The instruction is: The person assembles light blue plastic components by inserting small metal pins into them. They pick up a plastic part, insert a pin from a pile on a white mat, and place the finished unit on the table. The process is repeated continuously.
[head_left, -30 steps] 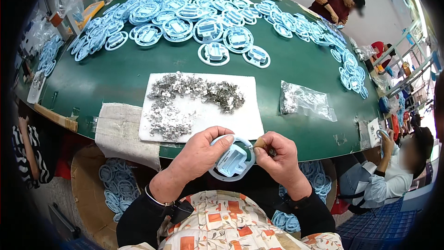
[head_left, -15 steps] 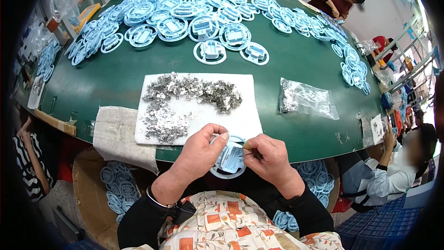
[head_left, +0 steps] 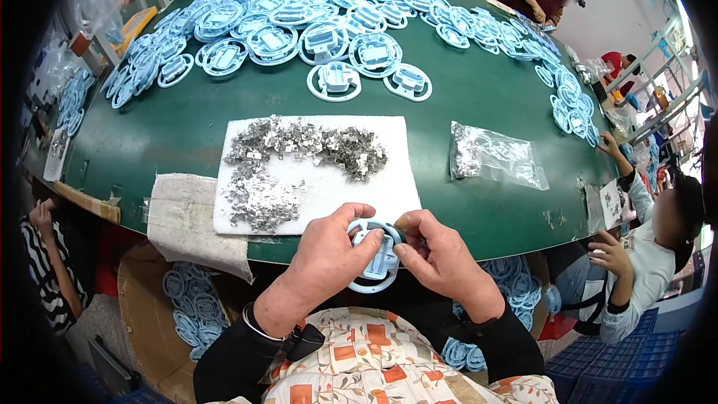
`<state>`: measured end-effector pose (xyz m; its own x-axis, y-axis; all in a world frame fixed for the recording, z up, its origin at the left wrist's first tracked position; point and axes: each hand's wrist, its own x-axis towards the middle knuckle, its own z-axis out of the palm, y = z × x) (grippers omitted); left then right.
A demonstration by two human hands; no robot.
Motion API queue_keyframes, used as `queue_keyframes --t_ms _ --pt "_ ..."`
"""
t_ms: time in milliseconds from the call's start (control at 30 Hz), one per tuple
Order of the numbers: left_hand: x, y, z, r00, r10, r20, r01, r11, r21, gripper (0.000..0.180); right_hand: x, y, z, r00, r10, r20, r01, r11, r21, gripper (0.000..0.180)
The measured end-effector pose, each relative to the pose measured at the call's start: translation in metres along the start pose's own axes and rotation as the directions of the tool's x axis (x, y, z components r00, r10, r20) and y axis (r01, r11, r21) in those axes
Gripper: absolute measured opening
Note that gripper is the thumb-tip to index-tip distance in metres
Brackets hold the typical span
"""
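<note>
A light-blue ring-shaped plastic part (head_left: 384,261) with a moulded centre sits upright-facing between my hands at the table's near edge. My left hand (head_left: 331,251) is closed on its left side, the thumb lying across the upper centre and the fingers behind the rim. At its right rim my right hand (head_left: 437,258) grips with thumb and bent forefinger; anything small between those fingertips is hidden. Just beyond my hands, a white foam board (head_left: 351,202) bears a curved heap of small metal clips (head_left: 262,202).
Many similar blue parts (head_left: 273,43) are piled on the green table (head_left: 299,101). A clear bag of metal pieces (head_left: 497,155) lies right, a folded cloth (head_left: 196,217) left. Cardboard boxes (head_left: 142,307) with blue parts stand below. A co-worker (head_left: 636,254) sits at right; others work farther off.
My left thumb has moved onto the part's centre, and the part is turned more upright. The right hand's fingers have shifted to its rim. The co-worker at right has reached toward the table.
</note>
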<state>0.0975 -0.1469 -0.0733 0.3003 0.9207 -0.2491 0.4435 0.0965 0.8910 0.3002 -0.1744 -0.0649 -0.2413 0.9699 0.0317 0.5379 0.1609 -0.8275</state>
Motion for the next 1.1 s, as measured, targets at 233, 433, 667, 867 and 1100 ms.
queue_keyframes --t_ms 233,433,667,867,1100 --pt "0.003 -0.014 0.004 0.99 0.119 -0.07 -0.119 0.993 -0.009 0.027 -0.015 0.021 -0.004 0.959 -0.282 -0.011 0.266 0.919 -0.292 0.031" --pt "0.001 -0.017 0.006 0.984 0.142 -0.105 -0.145 0.989 -0.021 0.026 -0.016 0.011 -0.003 0.958 -0.268 0.101 0.278 0.788 -0.55 0.047" --pt "0.004 -0.017 0.007 0.988 0.117 -0.099 -0.117 0.993 0.004 0.025 -0.014 -0.012 -0.008 0.927 -0.281 0.248 0.367 0.54 -0.758 0.049" --pt "0.004 -0.014 0.007 0.993 0.093 -0.079 -0.095 0.995 -0.023 0.026 -0.013 -0.011 -0.014 0.921 -0.305 0.241 0.377 0.55 -0.745 0.045" --pt "0.006 -0.021 0.007 0.995 0.074 -0.06 -0.077 0.996 -0.054 0.026 -0.022 0.001 -0.02 0.967 -0.233 0.099 0.244 0.751 -0.614 0.042"
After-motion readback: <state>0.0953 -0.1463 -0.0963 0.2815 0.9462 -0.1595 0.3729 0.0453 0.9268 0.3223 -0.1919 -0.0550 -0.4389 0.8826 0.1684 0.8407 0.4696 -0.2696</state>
